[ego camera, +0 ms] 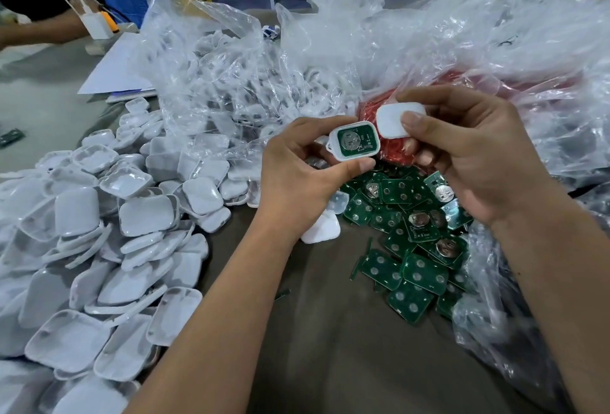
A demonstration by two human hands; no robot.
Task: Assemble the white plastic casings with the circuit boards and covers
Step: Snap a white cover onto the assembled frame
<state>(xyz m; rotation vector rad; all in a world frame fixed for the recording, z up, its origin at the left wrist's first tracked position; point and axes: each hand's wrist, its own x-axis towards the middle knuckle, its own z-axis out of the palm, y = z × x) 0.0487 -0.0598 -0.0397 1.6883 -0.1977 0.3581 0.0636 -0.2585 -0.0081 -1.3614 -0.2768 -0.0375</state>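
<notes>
Head view: your left hand (297, 176) pinches a white plastic casing (353, 140) between thumb and fingers, holding it above the table (330, 347) at the middle of the scene. The casing is a rounded rectangle with a small loop at its left end, and a green circuit board (357, 139) sits inside it, face up, showing a round silver battery holder. Your right hand (468, 153) grips a white cover (392, 121), a smooth rounded square, with the thumb across its front and fingers curled behind; the cover sits just beside the casing's upper right corner, tilted, and whether the two touch cannot be told. Below your hands lies a heap of loose green boards (412, 248), some showing silver battery holders, others only round contact pads. To your left spreads a large pile of white covers (109, 248), many lying hollow side up. Clear plastic bags (429, 34) crowd the far side of the table, one holding more white parts, another showing something red (373, 110) behind the cover. At far left, another person's arm (39, 31) rests near a white charger (95, 26).
</notes>
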